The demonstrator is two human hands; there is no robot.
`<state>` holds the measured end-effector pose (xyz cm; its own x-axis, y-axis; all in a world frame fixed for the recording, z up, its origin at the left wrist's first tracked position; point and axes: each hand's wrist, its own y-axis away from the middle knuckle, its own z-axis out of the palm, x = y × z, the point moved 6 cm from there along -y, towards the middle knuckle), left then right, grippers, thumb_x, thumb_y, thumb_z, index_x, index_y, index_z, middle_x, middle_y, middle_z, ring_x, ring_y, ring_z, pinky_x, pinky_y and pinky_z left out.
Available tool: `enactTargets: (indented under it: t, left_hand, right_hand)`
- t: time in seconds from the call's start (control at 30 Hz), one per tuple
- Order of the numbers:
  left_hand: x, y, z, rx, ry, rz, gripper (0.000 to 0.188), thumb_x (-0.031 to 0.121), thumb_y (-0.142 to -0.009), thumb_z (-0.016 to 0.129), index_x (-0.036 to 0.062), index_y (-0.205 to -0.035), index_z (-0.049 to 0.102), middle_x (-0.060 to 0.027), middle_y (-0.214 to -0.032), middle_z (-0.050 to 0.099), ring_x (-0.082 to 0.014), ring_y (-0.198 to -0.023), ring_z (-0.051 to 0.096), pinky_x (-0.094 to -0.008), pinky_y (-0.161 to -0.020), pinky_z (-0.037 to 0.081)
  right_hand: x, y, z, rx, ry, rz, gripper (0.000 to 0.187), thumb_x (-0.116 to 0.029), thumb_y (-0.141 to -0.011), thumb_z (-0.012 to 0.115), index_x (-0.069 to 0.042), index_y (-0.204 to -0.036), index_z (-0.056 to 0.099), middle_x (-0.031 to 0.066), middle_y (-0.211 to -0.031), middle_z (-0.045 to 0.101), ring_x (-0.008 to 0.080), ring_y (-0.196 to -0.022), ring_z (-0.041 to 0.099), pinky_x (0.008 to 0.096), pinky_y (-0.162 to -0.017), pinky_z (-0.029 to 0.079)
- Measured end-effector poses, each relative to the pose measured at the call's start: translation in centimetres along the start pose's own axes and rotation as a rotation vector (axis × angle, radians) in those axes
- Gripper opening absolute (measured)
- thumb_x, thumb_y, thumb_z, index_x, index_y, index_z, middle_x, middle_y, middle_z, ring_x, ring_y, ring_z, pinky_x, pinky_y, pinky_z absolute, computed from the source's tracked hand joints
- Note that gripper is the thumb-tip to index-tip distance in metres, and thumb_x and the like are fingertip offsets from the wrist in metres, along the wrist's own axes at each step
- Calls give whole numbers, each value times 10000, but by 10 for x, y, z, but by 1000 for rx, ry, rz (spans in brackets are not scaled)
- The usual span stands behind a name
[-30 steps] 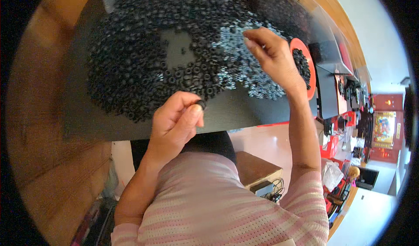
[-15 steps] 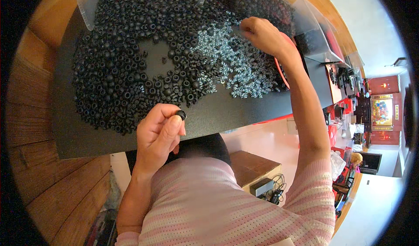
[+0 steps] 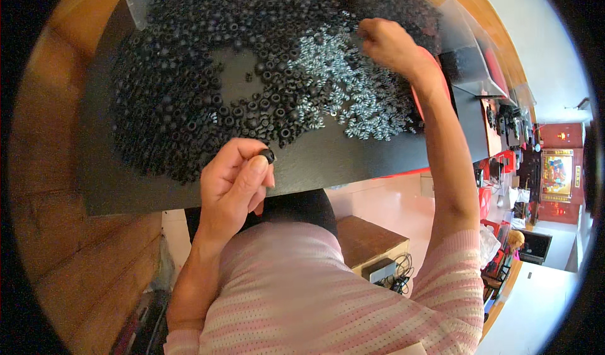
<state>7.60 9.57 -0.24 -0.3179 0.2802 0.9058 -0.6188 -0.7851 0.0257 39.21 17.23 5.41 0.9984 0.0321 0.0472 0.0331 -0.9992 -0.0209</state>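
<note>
My left hand (image 3: pixel 234 180) pinches a small round black cap (image 3: pixel 268 156) between thumb and forefinger, just over the table's near edge. At the far right, my right hand (image 3: pixel 392 45) hovers at or above the border between small metal springs (image 3: pixel 328 59) and black parts. Its fingers are curled together, and anything inside them is hidden. The springs lie in a loose silvery heap. Left of them spreads a wide heap of black ring-shaped caps (image 3: pixel 170 103), many with open centres facing up.
The dark tabletop (image 3: pixel 309 166) carries both heaps. Clear plastic bins (image 3: pixel 469 71) stand at the far right, and another bin's wall (image 3: pixel 135 5) rises at the far left. A red rim (image 3: pixel 418 103) shows beneath my right forearm. A wooden box (image 3: pixel 372 241) stands below the table.
The table and heaps have shifted slightly right and up in view. My left hand still pinches the black cap, and my right hand stays by the springs with its fingers curled.
</note>
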Motion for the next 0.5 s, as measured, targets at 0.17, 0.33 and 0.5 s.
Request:
enactTargets:
  t: [0.17,0.33,0.5]
  left_hand:
    - [0,-1,-5,31,43,10,207,203,-963,504,5,-1016,528,-32,-738,557,-13,-441,371,-180,-380,339]
    - [-2,-2,-8,52,122,26,224,223,-976,467,10,-1018,523,-48,-739,562,-21,-410,362,-186,-353,319]
    - [1,-1,-7,70,150,15,215,203,-982,447,4,-1022,519,-51,-733,559,-19,-403,349,-178,-342,295]
  right_hand:
    - [-65,31,-45,61,-589,-17,146,-58,-811,566,31,-915,618,60,-763,612,112,-734,564,273,-657,458]
    - [-161,66,-40,-15,-1221,-177,110,-97,-848,640,10,-829,628,46,-736,593,99,-687,555,256,-604,443]
    - [-195,69,-33,22,-1260,-304,111,-94,-858,631,14,-838,640,76,-730,597,156,-692,582,296,-614,456]
